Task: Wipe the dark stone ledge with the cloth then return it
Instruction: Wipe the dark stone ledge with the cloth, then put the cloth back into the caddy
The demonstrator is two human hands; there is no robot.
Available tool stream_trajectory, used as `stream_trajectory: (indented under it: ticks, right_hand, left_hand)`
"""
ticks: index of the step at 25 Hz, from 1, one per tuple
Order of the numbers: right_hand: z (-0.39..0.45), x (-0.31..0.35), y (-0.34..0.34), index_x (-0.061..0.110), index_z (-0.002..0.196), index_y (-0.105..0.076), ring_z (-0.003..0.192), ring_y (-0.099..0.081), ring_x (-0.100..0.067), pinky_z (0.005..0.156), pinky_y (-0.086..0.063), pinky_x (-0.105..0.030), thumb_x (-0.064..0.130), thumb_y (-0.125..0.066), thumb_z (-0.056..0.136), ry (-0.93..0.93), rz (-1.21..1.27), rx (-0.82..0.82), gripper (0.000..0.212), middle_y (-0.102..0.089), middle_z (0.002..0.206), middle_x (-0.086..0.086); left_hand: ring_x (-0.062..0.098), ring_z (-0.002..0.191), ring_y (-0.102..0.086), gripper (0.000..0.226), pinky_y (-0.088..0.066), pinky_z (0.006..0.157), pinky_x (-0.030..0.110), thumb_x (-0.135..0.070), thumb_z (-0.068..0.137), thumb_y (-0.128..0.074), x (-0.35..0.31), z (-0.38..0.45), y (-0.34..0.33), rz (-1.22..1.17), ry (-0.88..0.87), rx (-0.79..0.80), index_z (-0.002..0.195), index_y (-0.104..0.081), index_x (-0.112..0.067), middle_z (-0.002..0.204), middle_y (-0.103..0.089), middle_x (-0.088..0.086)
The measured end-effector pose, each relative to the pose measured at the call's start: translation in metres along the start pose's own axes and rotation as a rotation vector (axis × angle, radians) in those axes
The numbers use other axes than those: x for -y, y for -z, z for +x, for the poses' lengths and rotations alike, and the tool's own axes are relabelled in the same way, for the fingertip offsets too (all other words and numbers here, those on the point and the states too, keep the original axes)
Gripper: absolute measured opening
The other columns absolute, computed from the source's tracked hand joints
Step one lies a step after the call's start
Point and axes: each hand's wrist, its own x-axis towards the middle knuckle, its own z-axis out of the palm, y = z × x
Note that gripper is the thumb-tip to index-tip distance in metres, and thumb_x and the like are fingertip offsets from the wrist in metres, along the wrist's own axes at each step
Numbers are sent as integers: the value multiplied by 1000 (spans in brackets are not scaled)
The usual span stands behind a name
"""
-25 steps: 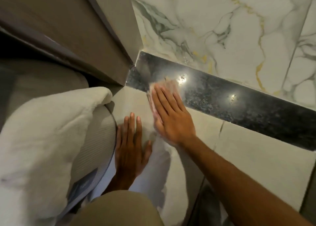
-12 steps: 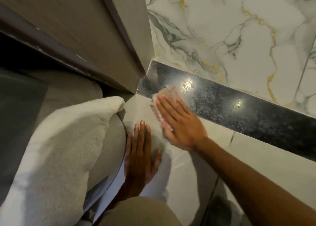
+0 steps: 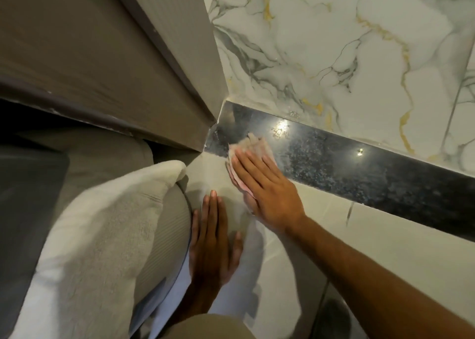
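The dark speckled stone ledge runs as a glossy band from the corner at centre down to the right edge. A small pale pink cloth lies on the ledge's left end. My right hand presses flat on the cloth, fingers straight and together, pointing toward the corner; the cloth shows past the fingertips and along the hand's left side. My left hand rests flat, fingers spread slightly, on the light tile below the ledge, holding nothing.
White marble wall tile with gold and grey veins rises above the ledge. A brown wooden panel meets the ledge at the corner. A folded white towel lies over a grey cushion at the left.
The view has shifted, moving the corner and ledge right and down in the frame. My right hand with the cloth stays near the ledge's left end; my left hand remains planted on the tile.
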Motion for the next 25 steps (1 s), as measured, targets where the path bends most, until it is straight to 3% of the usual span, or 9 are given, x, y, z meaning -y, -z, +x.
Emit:
stream_trajectory:
  ticks: [3,5,7,8,12,16,18,22,25]
  right_hand:
    - [-31,5,18,11,165,-46,162,-40,-23,132,-41,-43,11,-64,108,-175,144,-36,60,-43,173,-8]
    - [-34,18,46,18,167,-43,160,-41,-20,128,-42,-36,18,-66,110,-381,377,59,61,-40,175,-7]
    - [-27,32,95,24,165,-47,151,-54,-19,122,-45,-32,33,-56,115,-705,744,88,52,-48,172,-7]
    - [-26,41,124,21,164,-48,148,-57,-22,120,-46,-29,31,-51,116,-813,864,63,49,-52,169,-8]
    - [-37,97,254,14,166,-43,156,-51,-24,118,-36,-19,26,-47,117,-1021,995,-43,50,-53,167,-5]
    - [-68,176,408,16,166,-45,158,-48,-22,122,-33,-22,27,-48,117,-1009,1048,-22,50,-51,169,-2]
    - [-83,213,467,18,165,-46,158,-49,-23,123,-34,-25,29,-47,117,-1011,986,-11,49,-51,169,-1]
    - [-105,295,541,15,163,-48,155,-52,-25,121,-37,-23,25,-48,117,-941,929,60,47,-53,167,-4]
    - [-104,369,542,10,160,-51,153,-53,-23,117,-32,-7,14,-49,117,-831,907,61,44,-56,164,-7]
  left_hand:
    - [34,170,-12,85,-13,139,50,-62,111,-27,-3,4,8,57,35,101,174,-12,-7,184,-5,15]
    - [36,169,-17,85,-19,138,55,-64,111,-22,-8,9,35,82,22,244,173,-14,-6,182,-14,18]
    - [35,170,-14,88,-13,139,55,-67,109,-5,-14,21,83,122,24,474,174,-10,-8,183,-12,17]
    - [33,171,-9,90,-7,140,53,-69,106,1,-20,28,113,138,31,581,174,-4,-9,183,-7,16]
    - [26,172,-1,80,7,137,44,-62,111,-10,-65,25,253,52,33,709,174,2,-14,185,-1,9]
    - [21,171,2,83,8,140,43,-67,105,1,-100,-42,445,-92,47,770,174,3,-21,185,0,3]
    - [19,171,4,82,6,140,41,-64,106,-8,-101,-73,519,-117,31,799,175,0,-20,185,1,3]
    - [19,171,4,70,16,134,33,-52,116,-23,-62,-133,609,-108,7,768,175,-3,-18,185,-1,4]
    - [22,171,-1,67,14,134,32,-43,118,-31,8,-160,630,-127,17,642,174,-10,-12,184,-9,8]
